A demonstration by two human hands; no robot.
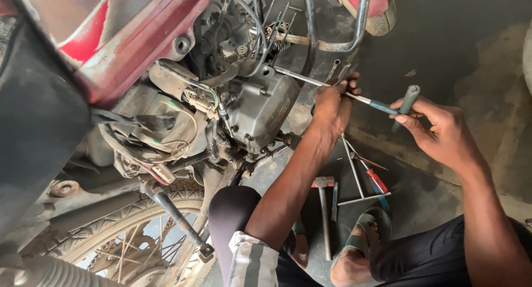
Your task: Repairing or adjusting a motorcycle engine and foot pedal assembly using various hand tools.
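A long T-handle wrench (318, 83) runs from the grey engine case (260, 107) of a red motorcycle out to the right. My left hand (332, 104) wraps around the wrench shaft near its middle. My right hand (438, 129) grips the blue-grey cross handle (407, 101) at the wrench's outer end. The wrench tip meets the top of the engine case beside wires and cables.
On the concrete floor lie a hammer (324, 209), another T-handle wrench (357, 182) and a red-handled screwdriver (377, 179). My sandalled foot (363, 242) rests beside them. The motorcycle's spoked wheel (127, 237) sits lower left; a metal crash bar (360, 21) stands above.
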